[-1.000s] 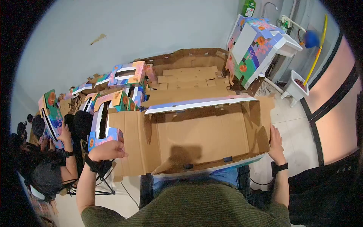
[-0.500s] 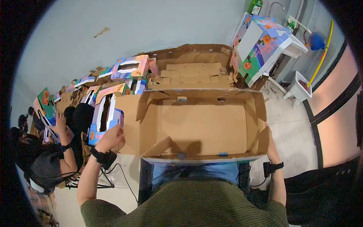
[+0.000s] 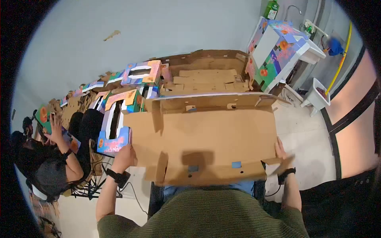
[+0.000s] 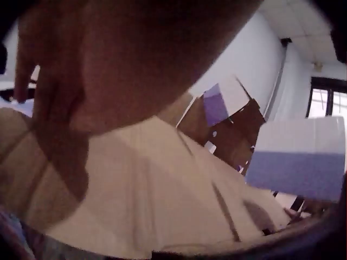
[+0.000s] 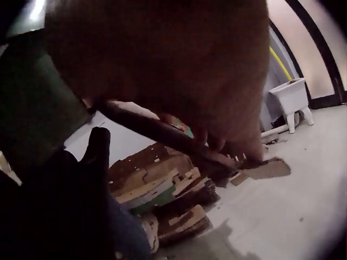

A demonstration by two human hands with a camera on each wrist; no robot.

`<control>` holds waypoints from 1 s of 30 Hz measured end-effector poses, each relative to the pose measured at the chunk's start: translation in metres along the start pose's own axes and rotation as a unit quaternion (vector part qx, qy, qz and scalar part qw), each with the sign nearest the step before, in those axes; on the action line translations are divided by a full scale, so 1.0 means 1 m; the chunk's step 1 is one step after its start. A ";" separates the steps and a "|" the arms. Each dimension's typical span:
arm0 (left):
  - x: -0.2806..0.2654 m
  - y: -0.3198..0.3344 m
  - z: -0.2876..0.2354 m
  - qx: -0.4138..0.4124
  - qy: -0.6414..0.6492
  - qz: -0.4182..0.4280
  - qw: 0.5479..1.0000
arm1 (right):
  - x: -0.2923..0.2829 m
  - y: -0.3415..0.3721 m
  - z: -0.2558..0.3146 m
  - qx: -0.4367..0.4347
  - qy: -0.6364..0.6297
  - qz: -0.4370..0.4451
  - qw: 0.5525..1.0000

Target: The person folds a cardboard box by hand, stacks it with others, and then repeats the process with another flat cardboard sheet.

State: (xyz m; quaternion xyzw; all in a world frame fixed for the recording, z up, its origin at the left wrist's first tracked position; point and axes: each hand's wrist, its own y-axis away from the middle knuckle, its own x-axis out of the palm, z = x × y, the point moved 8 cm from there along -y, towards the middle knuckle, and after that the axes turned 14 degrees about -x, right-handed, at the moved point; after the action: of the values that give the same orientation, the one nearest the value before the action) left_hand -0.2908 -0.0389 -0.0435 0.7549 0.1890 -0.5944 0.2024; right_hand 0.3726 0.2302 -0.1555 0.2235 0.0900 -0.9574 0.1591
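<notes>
An open brown cardboard box (image 3: 218, 131) lies across the person's lap, inner side up. Its far wall (image 3: 214, 102) stands up with a white printed edge, while the near wall (image 3: 216, 171) leans out toward the body. Small blue patches mark both long walls. At the left flap, my left hand (image 3: 124, 156) grips the board's edge; in the left wrist view this hand (image 4: 81, 70) covers part of the cardboard (image 4: 130, 189). My right hand (image 3: 280, 150) holds the right edge beside a blurred corner flap (image 3: 283, 164). From the right wrist, fingertips show along a cardboard edge.
Printed cartons (image 3: 115, 123) are stacked close on the left, near another person (image 3: 51, 158) handling a carton. Behind stands a large brown carton (image 3: 210, 61) with flattened cardboard inside. A printed carton (image 3: 274, 51) leans by a sink at right; a white basin (image 3: 317, 97) stands on the floor.
The box's near wall has folded outward and its right end wall no longer stands up. Both hands have stayed at the box's two ends, the left one shifting slightly right.
</notes>
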 end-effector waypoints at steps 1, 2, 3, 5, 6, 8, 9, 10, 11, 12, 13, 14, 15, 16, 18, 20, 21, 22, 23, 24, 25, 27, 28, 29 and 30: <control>-0.005 0.001 0.006 0.016 -0.027 -0.041 0.999 | -0.003 0.007 0.008 0.042 -0.032 -0.009 0.999; -0.010 0.002 0.011 0.032 -0.053 -0.082 0.995 | -0.006 0.014 0.017 0.083 -0.063 -0.020 0.994; -0.014 0.003 0.012 0.050 -0.079 -0.121 0.988 | -0.016 0.016 0.017 0.116 -0.082 -0.030 0.989; -0.049 0.009 -0.025 0.065 -0.048 -0.145 0.986 | -0.049 0.021 0.016 0.105 -0.036 -0.057 0.992; -0.067 0.018 -0.051 0.108 -0.047 -0.189 0.975 | -0.071 0.023 0.019 0.058 0.027 -0.071 0.995; -0.094 0.035 -0.100 0.175 -0.041 -0.209 0.961 | -0.096 0.025 0.039 -0.005 0.108 -0.084 0.991; -0.104 0.040 -0.123 0.199 -0.036 -0.188 0.961 | -0.110 0.023 0.064 -0.023 0.125 -0.085 0.988; -0.108 0.040 -0.140 0.224 -0.030 -0.169 0.959 | -0.123 0.020 0.091 -0.041 0.142 -0.087 0.985; -0.110 0.035 -0.151 0.245 -0.036 -0.165 0.955 | -0.128 0.015 0.130 -0.074 0.171 -0.091 0.978; -0.113 0.029 -0.161 0.267 -0.042 -0.161 0.949 | -0.124 0.011 0.176 -0.107 0.199 -0.096 0.969; -0.117 0.023 -0.169 0.290 -0.049 -0.157 0.943 | -0.114 0.007 0.220 -0.145 0.217 -0.072 0.963; -0.116 0.014 -0.171 0.294 -0.078 -0.150 0.941 | -0.103 0.004 0.263 -0.182 0.234 -0.049 0.954; -0.112 0.003 -0.171 0.300 -0.107 -0.143 0.937 | -0.090 0.000 0.296 -0.217 0.251 -0.029 0.943; -0.108 -0.008 -0.174 0.307 -0.136 -0.135 0.932 | -0.070 -0.006 0.319 -0.252 0.258 0.030 0.932; -0.109 -0.032 -0.184 0.293 -0.159 -0.116 0.936 | -0.036 -0.016 0.350 -0.317 0.270 0.148 0.897; -0.109 -0.054 -0.188 0.282 -0.187 -0.121 0.933 | -0.012 -0.032 0.346 -0.330 0.311 0.216 0.865; -0.108 -0.065 -0.187 0.278 -0.203 -0.137 0.929 | -0.001 -0.042 0.340 -0.338 0.330 0.250 0.845; -0.109 -0.074 -0.186 0.274 -0.219 -0.152 0.924 | 0.003 -0.055 0.333 -0.324 0.340 0.263 0.843; -0.110 -0.082 -0.185 0.258 -0.230 -0.164 0.924 | 0.006 -0.068 0.325 -0.310 0.351 0.275 0.840; -0.110 -0.088 -0.185 0.243 -0.239 -0.175 0.924 | 0.008 -0.082 0.314 -0.294 0.361 0.288 0.837; -0.109 -0.095 -0.185 0.229 -0.248 -0.185 0.923 | 0.008 -0.097 0.303 -0.295 0.365 0.271 0.840; -0.093 -0.120 -0.174 0.196 -0.262 -0.192 0.925 | 0.007 -0.128 0.274 -0.294 0.374 0.233 0.848; -0.086 -0.126 -0.171 0.187 -0.262 -0.190 0.927 | 0.009 -0.141 0.257 -0.283 0.387 0.222 0.849; -0.079 -0.133 -0.169 0.179 -0.263 -0.188 0.929 | 0.012 -0.153 0.241 -0.271 0.399 0.211 0.850; -0.071 -0.138 -0.168 0.176 -0.252 -0.185 0.933 | 0.014 -0.164 0.225 -0.259 0.411 0.200 0.851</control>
State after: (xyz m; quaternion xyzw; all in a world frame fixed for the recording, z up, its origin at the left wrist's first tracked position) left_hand -0.2414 0.1641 0.0495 0.5557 0.1606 -0.8157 -0.0064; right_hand 0.2138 0.3246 0.0537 0.5600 0.3452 -0.6678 0.3481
